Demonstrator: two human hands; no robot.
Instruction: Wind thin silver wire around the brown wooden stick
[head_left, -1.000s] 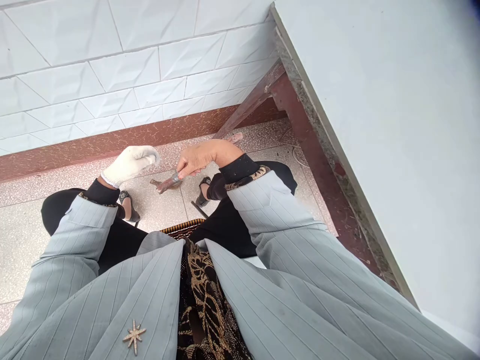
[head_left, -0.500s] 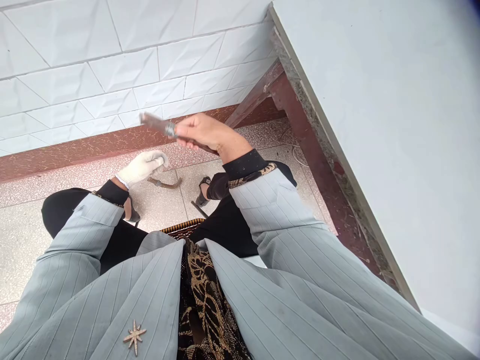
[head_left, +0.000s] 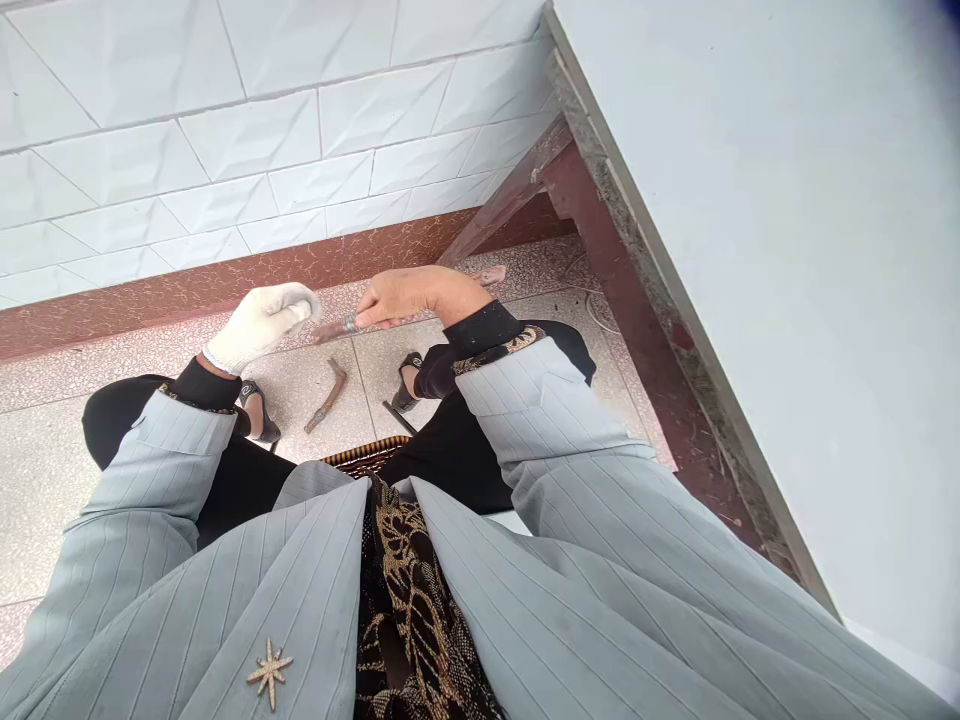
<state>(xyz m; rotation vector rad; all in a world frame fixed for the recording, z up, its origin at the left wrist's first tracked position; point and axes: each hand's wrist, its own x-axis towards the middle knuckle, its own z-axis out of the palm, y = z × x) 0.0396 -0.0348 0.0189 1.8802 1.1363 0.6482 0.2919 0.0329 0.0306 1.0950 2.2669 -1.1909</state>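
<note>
My right hand, bare, is closed round a brown wooden stick with wire wound near its left end. That end points toward my left hand, which wears a white knitted glove. The gloved fingers are pinched together beside the stick's tip, and what they hold is too small or blurred to make out. Between and below both hands appears a short, bent brown stick with a wrapped lower end. Whether it hangs or lies on the floor I cannot tell.
A white tiled wall with a red-brown skirting runs ahead. On the right stands a white-topped table with a red-brown frame. Below are the speckled floor, my feet in black shoes, and a woven seat edge. A pale cable lies under the table.
My right hand has lowered, and its stick's wire-wound end has dropped. My left hand has risen slightly and shifted left. The bent stick has turned from nearly level to steeply slanted.
</note>
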